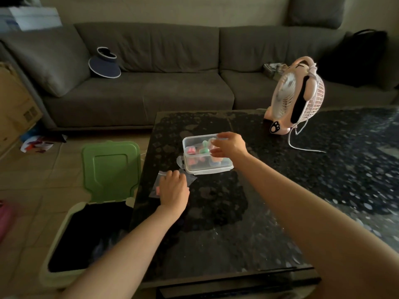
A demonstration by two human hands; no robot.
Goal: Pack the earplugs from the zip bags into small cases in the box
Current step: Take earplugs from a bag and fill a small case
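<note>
A clear plastic box [224, 167] sits on the dark table and holds small cases with pink and green earplugs. My right hand [230, 147] is over the box's right half. Its thumb and fingers pinch a small clear case [212, 143], which is blurred. Several clear zip bags [192, 180] lie just in front and left of the box. My left hand [173, 189] lies palm down on them with the fingers curled onto one bag. Pink earplugs [157, 189] show inside the bag at the hand's left edge.
A pink desk fan [295, 96] with a white cord stands at the table's far right. An open bin with a raised green lid [111, 167] sits on the floor against the table's left edge. A grey sofa [151, 93] runs behind the table.
</note>
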